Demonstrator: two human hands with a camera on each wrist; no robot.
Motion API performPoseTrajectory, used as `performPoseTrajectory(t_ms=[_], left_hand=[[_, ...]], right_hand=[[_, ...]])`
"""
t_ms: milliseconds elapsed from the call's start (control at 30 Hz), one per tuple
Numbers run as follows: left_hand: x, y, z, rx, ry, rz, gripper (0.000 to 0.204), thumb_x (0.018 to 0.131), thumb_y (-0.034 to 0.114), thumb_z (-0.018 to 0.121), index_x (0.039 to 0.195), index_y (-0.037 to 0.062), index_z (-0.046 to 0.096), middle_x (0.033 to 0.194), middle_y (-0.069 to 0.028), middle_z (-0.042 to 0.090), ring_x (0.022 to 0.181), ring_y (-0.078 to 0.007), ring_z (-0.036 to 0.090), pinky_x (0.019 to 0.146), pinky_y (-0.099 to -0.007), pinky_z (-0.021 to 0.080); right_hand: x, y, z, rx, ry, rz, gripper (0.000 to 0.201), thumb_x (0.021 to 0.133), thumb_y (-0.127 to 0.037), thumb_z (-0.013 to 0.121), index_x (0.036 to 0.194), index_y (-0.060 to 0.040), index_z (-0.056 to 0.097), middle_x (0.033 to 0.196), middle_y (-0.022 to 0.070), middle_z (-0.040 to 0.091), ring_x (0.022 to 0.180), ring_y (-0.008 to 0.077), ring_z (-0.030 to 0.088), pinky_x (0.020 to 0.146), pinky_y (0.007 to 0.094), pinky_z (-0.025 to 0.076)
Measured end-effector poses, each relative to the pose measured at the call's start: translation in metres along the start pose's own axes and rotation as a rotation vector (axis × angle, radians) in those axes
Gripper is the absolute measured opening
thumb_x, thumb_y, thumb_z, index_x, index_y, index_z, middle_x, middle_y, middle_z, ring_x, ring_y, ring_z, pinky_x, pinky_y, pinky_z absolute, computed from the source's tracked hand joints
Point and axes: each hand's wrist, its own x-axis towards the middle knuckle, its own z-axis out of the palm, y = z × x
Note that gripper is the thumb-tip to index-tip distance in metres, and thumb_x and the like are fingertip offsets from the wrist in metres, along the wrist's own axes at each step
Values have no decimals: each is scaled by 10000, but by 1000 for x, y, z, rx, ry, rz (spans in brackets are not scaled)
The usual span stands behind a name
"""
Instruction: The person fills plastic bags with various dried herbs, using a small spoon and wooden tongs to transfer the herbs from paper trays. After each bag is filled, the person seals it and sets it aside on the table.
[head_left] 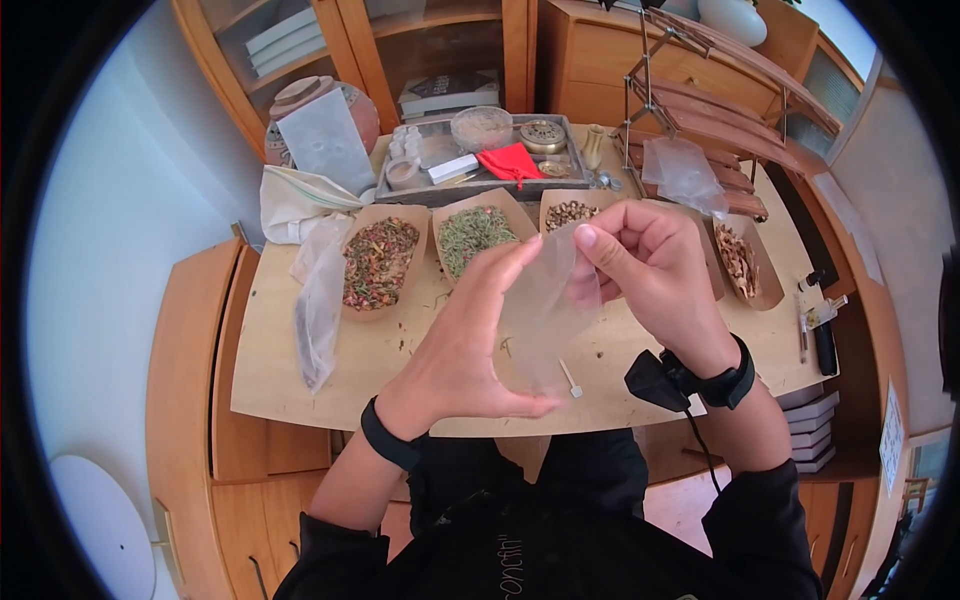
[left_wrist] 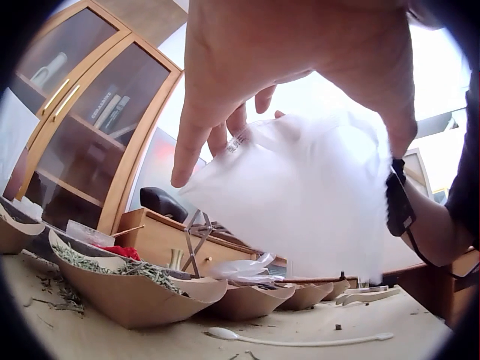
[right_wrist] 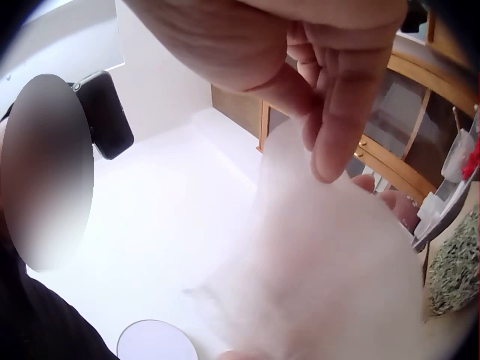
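Observation:
A thin, translucent whitish bag [head_left: 545, 310] is held up over the near middle of the table. My right hand [head_left: 655, 275] pinches its upper edge between thumb and fingertips, as the right wrist view also shows. The left hand [head_left: 455, 345] spreads thumb and fingers wide around the bag's other side, with the bag [left_wrist: 307, 187] spanning the gap in the left wrist view. Small dark print marks one upper corner there. Below the bag, a small white spoon [head_left: 571, 379] lies on the table.
Paper trays of dried flower mix [head_left: 380, 262], green herb [head_left: 474, 238], small brown pieces [head_left: 571, 211] and brown strips [head_left: 737, 260] stand in a row. Behind them sits a grey tray [head_left: 440, 196] with a red pouch [head_left: 512, 162]. Another clear bag [head_left: 319, 320] lies left.

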Motion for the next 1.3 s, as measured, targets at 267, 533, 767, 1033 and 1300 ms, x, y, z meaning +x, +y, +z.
performPoseTrajectory(t_ms=[267,533,767,1033,1300], left_hand=[[-4,-9,6,-145,-20,28,1293,437,507,922,1425,2,259,1440,-233,306,1373,-382,288,1101,-459,281],[-2,-6,3,-152,81,-1,1173,523,288,885,1448,1,224,1299,-186,409,1219,-320,427,1044,-413,338],[-2,-4,-3,-33,68,-54,1164,508,269,882,1447,11,245,1243,-165,421,1164,-316,444,1017,-413,360],[-7,-1,2,193,3,-125,1249,438,261,875,1473,39,213,1338,-182,340,1263,-350,356,1058,-438,312],[-7,0,-7,318,-58,-228,1203,451,187,838,1477,54,224,1345,-190,345,1252,-372,354,1057,-440,318]], right_hand=[[-6,2,13,20,78,-23,167,943,-133,596,885,23,586,766,55,647,647,85,631,558,219,541],[-10,0,13,117,14,-41,164,947,-129,590,890,24,578,783,62,651,671,100,645,576,224,537],[-9,2,8,-777,146,-478,94,909,-43,617,860,30,582,695,43,634,619,73,620,535,206,472],[-9,12,17,-499,206,-362,50,823,-1,663,828,10,615,652,141,615,534,233,620,485,295,450],[-24,6,-51,-972,271,-176,96,818,-68,652,837,26,657,710,141,655,641,232,634,602,318,505]])
